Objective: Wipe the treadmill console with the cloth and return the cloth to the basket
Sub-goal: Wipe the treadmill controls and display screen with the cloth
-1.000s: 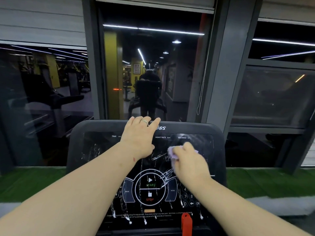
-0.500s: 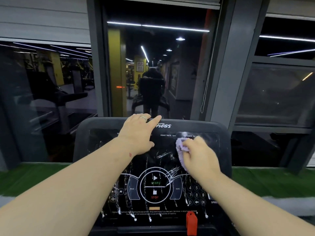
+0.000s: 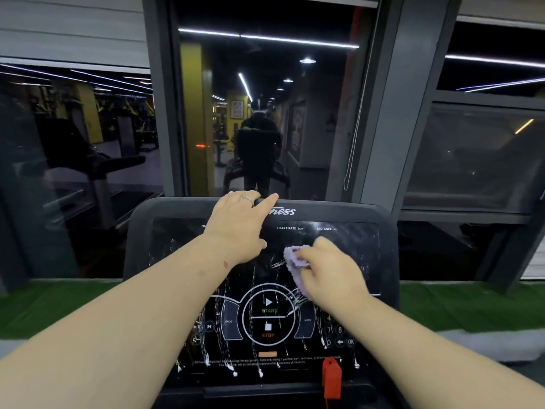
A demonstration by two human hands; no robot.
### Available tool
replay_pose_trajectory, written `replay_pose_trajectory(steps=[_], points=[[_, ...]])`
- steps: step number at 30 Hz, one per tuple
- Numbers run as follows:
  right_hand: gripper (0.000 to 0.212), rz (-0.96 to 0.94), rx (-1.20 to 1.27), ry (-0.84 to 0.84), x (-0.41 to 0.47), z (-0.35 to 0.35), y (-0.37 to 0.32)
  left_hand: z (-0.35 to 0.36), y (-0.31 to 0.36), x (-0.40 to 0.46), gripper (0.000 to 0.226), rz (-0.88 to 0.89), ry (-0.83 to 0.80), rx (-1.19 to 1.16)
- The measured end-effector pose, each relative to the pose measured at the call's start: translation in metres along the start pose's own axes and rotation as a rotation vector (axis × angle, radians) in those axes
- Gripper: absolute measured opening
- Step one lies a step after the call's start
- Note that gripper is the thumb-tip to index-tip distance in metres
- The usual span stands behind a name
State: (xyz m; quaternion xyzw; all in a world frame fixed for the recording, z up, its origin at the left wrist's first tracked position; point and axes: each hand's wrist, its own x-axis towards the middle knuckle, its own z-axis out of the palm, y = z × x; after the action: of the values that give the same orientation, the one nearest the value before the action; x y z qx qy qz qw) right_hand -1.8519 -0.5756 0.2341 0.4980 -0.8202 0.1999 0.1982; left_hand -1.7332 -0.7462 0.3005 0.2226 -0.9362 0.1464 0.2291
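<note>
Cloth (image 3: pixel 295 261) slid left; right hand (image 3: pixel 330 271) grips it, left hand (image 3: pixel 239 225) flat on streaked console (image 3: pixel 383 249).

Cloth (image 3: pixel 295 258) mostly under right hand (image 3: pixel 330 270)

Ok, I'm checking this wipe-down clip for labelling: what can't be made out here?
- Basket: not in the head view.
- Console readouts: left hand covers the labels at top left.
- Cloth: mostly hidden under the right hand.
- Warning text: too small and streaked.
- Red safety key: its cord is cut by the bottom edge.
</note>
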Motion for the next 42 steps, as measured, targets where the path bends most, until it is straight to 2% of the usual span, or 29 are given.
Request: replay_pose_trajectory(steps=[3, 5, 6, 8, 9, 13, 18, 23, 25, 28, 32, 34, 38, 39, 42], points=[[0.013, 0.116, 0.034, 0.125, -0.005, -0.005, 0.012, 0.002, 0.000, 0.000, 0.097, -0.012, 0.002, -0.003], [0.034, 0.051, 0.046, 0.084, -0.010, 0.009, -0.006, 0.005, 0.003, 0.001, 0.097, -0.016, 0.009, 0.004], [0.036, 0.004, 0.022, 0.078, -0.009, 0.015, -0.013, 0.006, 0.004, 0.002, 0.097, -0.012, 0.017, 0.004], [0.014, -0.044, 0.017, 0.018, -0.002, 0.007, -0.018, 0.005, 0.000, 0.001, 0.097, 0.000, 0.009, -0.009], [0.011, -0.029, 0.006, -0.026, 0.002, -0.001, -0.011, 0.004, -0.003, 0.000, 0.097, 0.014, -0.002, -0.016], [0.013, 0.103, -0.009, 0.074, -0.009, -0.010, 0.009, 0.006, -0.011, -0.001, 0.097, 0.044, -0.014, -0.060], [0.011, -0.021, -0.001, -0.065, -0.005, 0.006, -0.016, 0.007, -0.012, 0.003, 0.102, 0.050, 0.010, -0.064], [0.010, 0.112, 0.003, 0.068, -0.016, -0.002, 0.009, 0.010, -0.023, -0.004, 0.102, 0.038, 0.004, -0.048], [0.012, 0.060, 0.001, 0.022, -0.014, 0.014, -0.006, 0.011, -0.020, -0.004, 0.100, 0.016, 0.004, -0.058], [0.028, -0.066, 0.025, -0.072, -0.006, 0.014, -0.020, 0.009, -0.018, -0.003, 0.101, 0.013, 0.007, -0.054], [0.017, -0.022, 0.023, -0.003, -0.007, -0.006, 0.006, 0.009, -0.021, -0.004, 0.101, 0.016, -0.005, -0.067], [0.016, 0.001, 0.003, -0.019, -0.008, 0.001, 0.000, 0.011, -0.019, -0.002, 0.102, 0.010, 0.001, -0.061], [0.019, -0.186, 0.011, -0.126, 0.002, 0.012, -0.033, 0.012, -0.022, -0.002, 0.103, 0.024, 0.004, -0.064], [0.019, -0.181, 0.013, -0.116, 0.008, 0.003, -0.033, 0.012, -0.024, -0.003, 0.104, 0.035, -0.006, -0.066], [0.019, -0.014, 0.007, 0.030, 0.023, -0.011, -0.014, 0.012, -0.029, -0.003, 0.106, 0.059, -0.043, -0.081]])
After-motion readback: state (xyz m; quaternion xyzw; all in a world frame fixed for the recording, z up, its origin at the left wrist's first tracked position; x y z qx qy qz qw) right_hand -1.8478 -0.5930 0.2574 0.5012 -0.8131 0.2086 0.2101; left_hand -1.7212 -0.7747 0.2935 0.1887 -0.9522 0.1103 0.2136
